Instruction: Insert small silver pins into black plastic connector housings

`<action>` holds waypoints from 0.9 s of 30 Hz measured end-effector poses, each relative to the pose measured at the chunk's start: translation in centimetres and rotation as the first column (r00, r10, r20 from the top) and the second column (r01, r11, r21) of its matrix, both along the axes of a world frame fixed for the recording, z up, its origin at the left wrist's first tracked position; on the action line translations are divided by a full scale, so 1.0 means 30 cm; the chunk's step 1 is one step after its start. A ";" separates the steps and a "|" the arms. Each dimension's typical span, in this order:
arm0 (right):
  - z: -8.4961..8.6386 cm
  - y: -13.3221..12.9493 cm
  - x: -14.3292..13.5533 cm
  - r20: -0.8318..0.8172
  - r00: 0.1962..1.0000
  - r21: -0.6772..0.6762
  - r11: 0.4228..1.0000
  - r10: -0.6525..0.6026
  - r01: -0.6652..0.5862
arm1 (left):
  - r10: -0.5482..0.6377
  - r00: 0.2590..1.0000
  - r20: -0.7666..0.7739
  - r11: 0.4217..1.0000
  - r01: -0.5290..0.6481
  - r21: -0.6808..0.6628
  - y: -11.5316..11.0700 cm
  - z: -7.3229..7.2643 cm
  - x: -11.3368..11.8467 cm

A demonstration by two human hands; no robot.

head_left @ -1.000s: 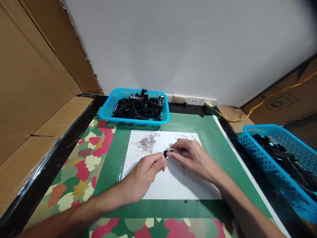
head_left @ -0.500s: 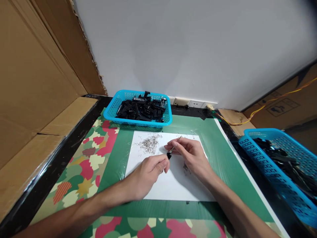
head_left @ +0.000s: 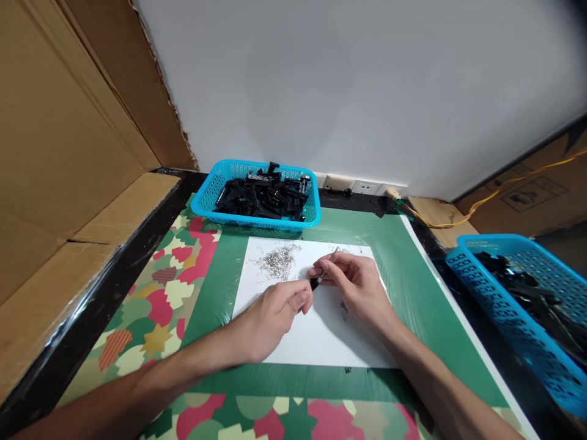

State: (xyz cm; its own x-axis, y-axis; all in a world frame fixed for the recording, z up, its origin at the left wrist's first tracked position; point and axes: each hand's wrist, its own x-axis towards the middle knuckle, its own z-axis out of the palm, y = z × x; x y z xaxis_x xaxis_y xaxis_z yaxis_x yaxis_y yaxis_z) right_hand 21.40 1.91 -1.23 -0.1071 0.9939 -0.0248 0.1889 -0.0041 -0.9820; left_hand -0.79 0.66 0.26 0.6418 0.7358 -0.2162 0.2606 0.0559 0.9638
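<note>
My left hand (head_left: 287,304) is closed around a small black plastic piece (head_left: 314,283), whose end sticks out past the fingers. Between the thumb and fingers of my right hand (head_left: 355,281) is pinched a thin metal tool, perhaps tweezers (head_left: 334,253), slanting down to the black piece. The two hands almost meet over a white sheet of paper (head_left: 316,342). Up and left of them on the sheet lies a pile of tiny bent metal wire pieces (head_left: 279,263). A few small bits (head_left: 343,308) lie under my right hand.
A blue basket (head_left: 257,223) full of black plastic parts stands at the back by the wall. Another blue basket (head_left: 518,324) with black parts is at the right. Cardboard (head_left: 68,153) walls the left; yellow wires (head_left: 481,211) run from a plug at the back right.
The view has shifted slightly. Both hands keep their hold, and the black piece and the metal tool have come slightly closer together.
</note>
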 end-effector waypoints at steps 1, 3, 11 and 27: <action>-0.002 -0.002 -0.002 0.021 1.000 0.018 1.000 -0.008 0.008 | -0.003 1.000 0.002 1.000 0.003 -0.004 0.001 -0.002 -0.001; -0.003 -0.008 -0.007 0.058 0.998 0.054 0.998 -0.026 0.023 | -0.003 1.000 0.010 1.000 0.003 -0.010 0.003 -0.003 -0.002; -0.005 -0.024 -0.030 0.211 0.975 0.166 0.986 -0.068 0.033 | 0.026 0.997 0.077 0.987 -0.014 -0.158 0.010 -0.008 0.002; 0.159 -0.135 0.114 0.779 0.626 0.472 0.690 -0.035 -0.549 | -0.234 0.932 0.278 0.941 0.288 -0.175 0.013 0.110 -0.011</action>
